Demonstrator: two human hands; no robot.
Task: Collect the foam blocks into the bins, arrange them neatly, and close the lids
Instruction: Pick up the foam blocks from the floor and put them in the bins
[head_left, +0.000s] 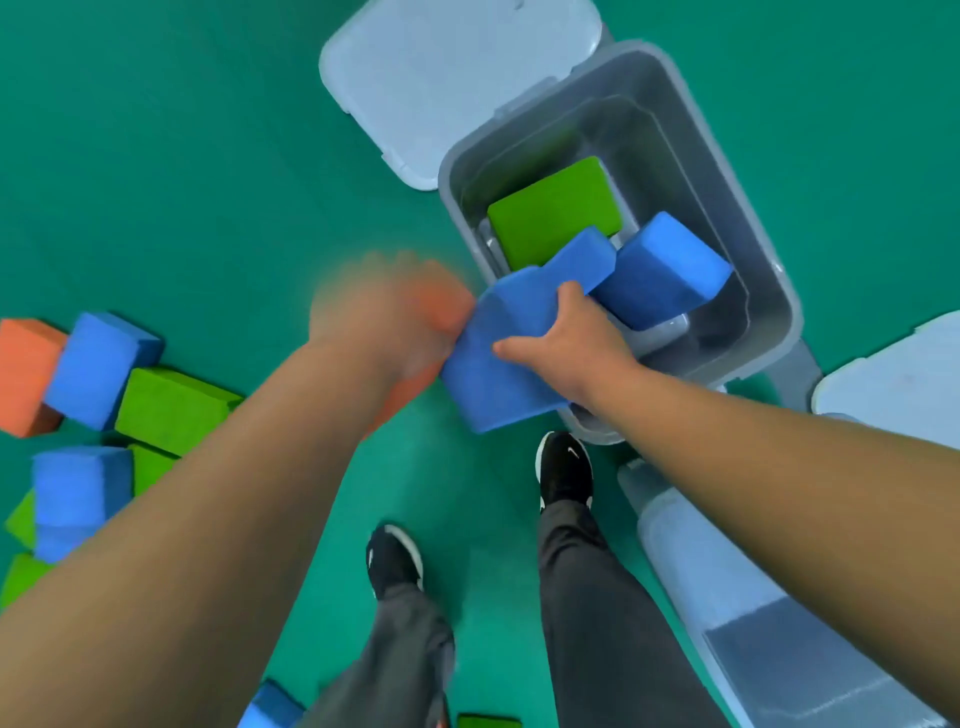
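Head view: right hand (566, 343) grips a blue block (488, 384) over the near rim of the grey bin (701, 171). Its thumb is spread wide from the curled fingers (571, 293), likely to steer the block in flat. Left hand (384, 322) is blurred against an orange block (444, 306); finger state cannot be told. A green block (556, 213) and a second blue block (670, 270) are already in the bin. The lid (457, 78) is thrown back, and loose blocks (156, 410) lie on the floor to the left.

R hand (566, 343) grips blue block (493, 384) at bin (685, 135) rim; L hand (384, 322) blurred by orange block (449, 312).
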